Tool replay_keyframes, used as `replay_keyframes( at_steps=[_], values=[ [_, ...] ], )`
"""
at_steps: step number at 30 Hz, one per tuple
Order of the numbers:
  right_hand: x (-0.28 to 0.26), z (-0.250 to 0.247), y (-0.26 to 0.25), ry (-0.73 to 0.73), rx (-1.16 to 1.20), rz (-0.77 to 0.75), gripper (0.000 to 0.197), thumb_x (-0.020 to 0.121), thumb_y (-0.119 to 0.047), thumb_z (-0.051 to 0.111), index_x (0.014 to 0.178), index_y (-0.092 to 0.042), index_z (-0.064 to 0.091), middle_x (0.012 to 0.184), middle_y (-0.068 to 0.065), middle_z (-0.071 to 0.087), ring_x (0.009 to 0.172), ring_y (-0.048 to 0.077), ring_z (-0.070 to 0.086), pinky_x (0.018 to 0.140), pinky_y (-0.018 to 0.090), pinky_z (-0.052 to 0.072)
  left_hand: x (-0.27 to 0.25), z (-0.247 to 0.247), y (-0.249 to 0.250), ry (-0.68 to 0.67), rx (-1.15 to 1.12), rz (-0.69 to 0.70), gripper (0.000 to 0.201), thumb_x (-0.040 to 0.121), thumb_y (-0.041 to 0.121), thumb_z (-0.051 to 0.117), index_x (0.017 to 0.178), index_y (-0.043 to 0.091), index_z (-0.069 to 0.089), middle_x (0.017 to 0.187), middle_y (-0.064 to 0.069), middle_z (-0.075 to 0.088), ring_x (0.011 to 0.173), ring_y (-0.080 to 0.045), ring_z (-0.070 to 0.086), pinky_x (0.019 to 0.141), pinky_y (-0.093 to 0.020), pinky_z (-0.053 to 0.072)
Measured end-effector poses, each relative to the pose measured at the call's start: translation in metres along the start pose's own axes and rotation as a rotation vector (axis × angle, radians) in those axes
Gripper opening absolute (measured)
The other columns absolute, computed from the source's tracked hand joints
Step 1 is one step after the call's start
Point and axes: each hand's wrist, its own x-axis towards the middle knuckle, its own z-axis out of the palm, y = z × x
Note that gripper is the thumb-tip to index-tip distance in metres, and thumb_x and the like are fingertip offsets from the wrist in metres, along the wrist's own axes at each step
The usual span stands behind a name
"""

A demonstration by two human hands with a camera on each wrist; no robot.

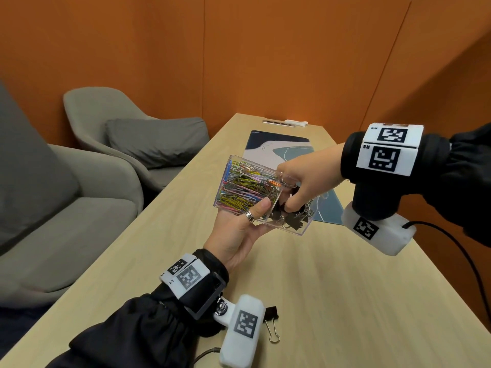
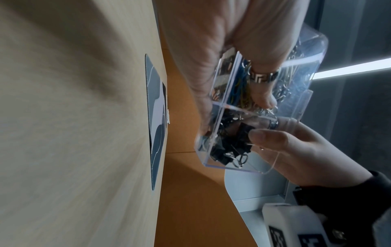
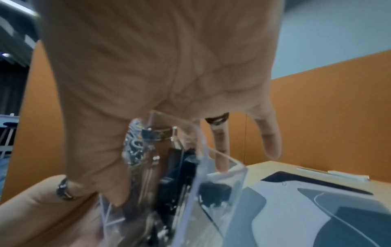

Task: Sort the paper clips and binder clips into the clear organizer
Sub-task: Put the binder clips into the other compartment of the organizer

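The clear organizer [image 1: 303,231] is held tilted above the table. My left hand [image 1: 247,227] grips it from below, the ringed thumb on its near rim. Coloured paper clips [image 1: 244,187] fill its far compartment and black binder clips [image 1: 289,220] lie in the near one. My right hand [image 1: 289,197] reaches down into the near compartment. In the left wrist view, the right hand [image 2: 275,142] pinches a binder clip [image 2: 243,132] between thumb and fingers inside the organizer [image 2: 232,165]. One loose black binder clip [image 1: 271,313] lies on the table, partly hidden by my left wrist camera.
The wooden table [image 1: 345,288] carries a blue-and-white desk mat [image 1: 276,147] behind the organizer and a small white item [image 1: 296,122] at its far edge. Grey armchairs [image 1: 106,123] stand to the left. A black cable [image 1: 451,243] trails from my right wrist.
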Motion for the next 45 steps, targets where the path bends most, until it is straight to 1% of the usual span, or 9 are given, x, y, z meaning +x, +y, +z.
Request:
replay_keyframes(
  at_steps=[7,14,18,21,24,31,37,40,45],
  values=[
    [0.0021,-0.0015,-0.0025,-0.05,-0.052,0.004,0.036,0.089,-0.037,0.058,0.114,-0.011,0.059,0.101,0.003,0.062,0.072,0.008,0.048,0.057,0.017,0.04,-0.0009,0.0008,-0.0024,-0.021,-0.029,-0.013,0.039,0.074,-0.001,0.06,0.111,0.012,0.059,0.105,-0.009,0.07,0.094,-0.022,0.067,0.082,-0.053,0.054],
    [0.0041,-0.0042,0.0001,-0.111,0.013,-0.019,0.043,0.088,-0.037,0.059,0.117,-0.005,0.058,0.117,0.015,0.063,0.089,0.021,0.055,0.093,0.038,0.048,-0.0009,0.0006,-0.0031,-0.019,-0.014,-0.014,0.036,0.075,0.001,0.06,0.108,0.013,0.061,0.106,-0.01,0.069,0.094,-0.024,0.067,0.08,-0.055,0.054],
    [0.0018,-0.002,0.0019,-0.106,0.053,-0.019,0.039,0.088,-0.035,0.059,0.11,-0.003,0.06,0.096,0.009,0.062,0.083,0.019,0.05,0.079,0.031,0.045,-0.0011,0.0009,-0.0043,-0.014,-0.003,-0.017,0.037,0.074,0.001,0.061,0.109,0.013,0.061,0.108,-0.011,0.068,0.095,-0.025,0.065,0.079,-0.054,0.054],
    [0.0007,-0.0005,0.003,-0.093,0.083,-0.009,0.04,0.087,-0.034,0.06,0.113,-0.004,0.059,0.107,0.013,0.065,0.084,0.017,0.051,0.081,0.032,0.046,-0.0009,0.0008,-0.0038,-0.014,0.001,-0.015,0.038,0.075,0.002,0.061,0.111,0.011,0.06,0.107,-0.012,0.068,0.094,-0.025,0.066,0.078,-0.05,0.056],
    [0.0003,-0.0002,0.0026,-0.095,0.094,0.01,0.04,0.087,-0.035,0.061,0.112,-0.004,0.06,0.102,0.012,0.065,0.08,0.016,0.05,0.072,0.025,0.042,-0.0009,0.0011,-0.0035,-0.021,0.008,-0.013,0.04,0.075,0.001,0.061,0.113,0.01,0.058,0.105,-0.01,0.069,0.091,-0.023,0.067,0.077,-0.048,0.056],
    [-0.0003,-0.0045,0.0015,-0.158,0.113,-0.002,0.033,0.088,-0.03,0.06,0.11,-0.006,0.065,0.101,0.008,0.067,0.079,0.012,0.054,0.073,0.021,0.045,-0.0021,0.0025,-0.0034,-0.026,0.026,-0.022,0.041,0.075,0.002,0.061,0.115,0.008,0.057,0.102,-0.011,0.07,0.087,-0.023,0.068,0.077,-0.05,0.056],
    [0.0034,-0.0057,0.0023,-0.14,0.06,-0.012,0.035,0.086,-0.035,0.062,0.109,-0.009,0.064,0.106,0.01,0.067,0.087,0.018,0.056,0.086,0.032,0.048,-0.0017,0.0027,-0.0019,-0.014,0.015,-0.013,0.045,0.077,0.0,0.062,0.12,0.005,0.054,0.108,-0.013,0.067,0.091,-0.024,0.066,0.078,-0.051,0.055],
    [0.0029,-0.0027,0.0034,-0.064,0.041,-0.009,0.04,0.086,-0.039,0.063,0.116,-0.013,0.059,0.111,0.004,0.065,0.1,0.02,0.059,0.087,0.028,0.047,-0.0004,0.0018,-0.0001,-0.011,0.001,0.009,0.035,0.078,-0.001,0.064,0.11,0.011,0.059,0.102,-0.008,0.07,0.088,-0.021,0.067,0.079,-0.051,0.055],
    [0.002,0.0008,0.0021,0.001,-0.08,0.002,0.049,0.081,-0.052,0.064,0.115,-0.017,0.06,0.111,0.0,0.061,0.095,0.016,0.056,0.073,0.022,0.042,-0.0013,0.0021,-0.0009,-0.013,0.005,0.0,0.037,0.074,0.001,0.061,0.109,0.012,0.06,0.105,-0.01,0.069,0.093,-0.024,0.066,0.081,-0.052,0.053]
  ],
)
